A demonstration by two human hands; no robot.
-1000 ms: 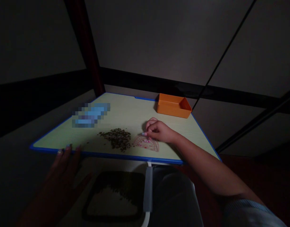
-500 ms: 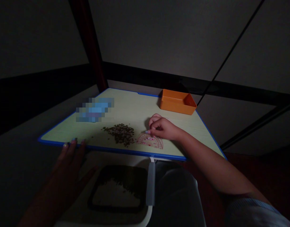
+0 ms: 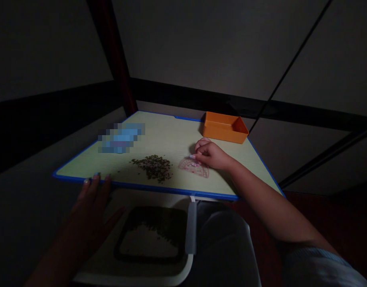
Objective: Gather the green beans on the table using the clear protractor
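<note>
Displacement of the pink semicircular protractor [image 3: 194, 168] is recorded: it has been shifted up the board, away from the near edge, and the right hand [image 3: 211, 155] has been carried along with it. In the head view, that hand is closed, with the fingers curled and the fingertips [image 3: 192, 156] set on the protractor's upper edge; whether it is gripped cannot be determined. The protractor lies directly under the hand, near the pile of dark seeds [image 3: 152, 168] and to its right. The left hand [image 3: 87, 215] is held open, with its fingers spread and its fingertips [image 3: 95, 175] at the near rim of the blue-edged pale green board [image 3: 171, 137].

An orange tray [image 3: 225, 127] is placed at the board's far edge. A pixelated blue object [image 3: 120, 137] lies at the far left and cannot be identified. Below the board, a white tray [image 3: 132, 279] holding dark grains [image 3: 150, 219] is seen, with a grey strap [image 3: 191, 227] hanging beside it. A dark red post [image 3: 111, 52] and a black rail [image 3: 201, 95] stand behind, against grey walls.
</note>
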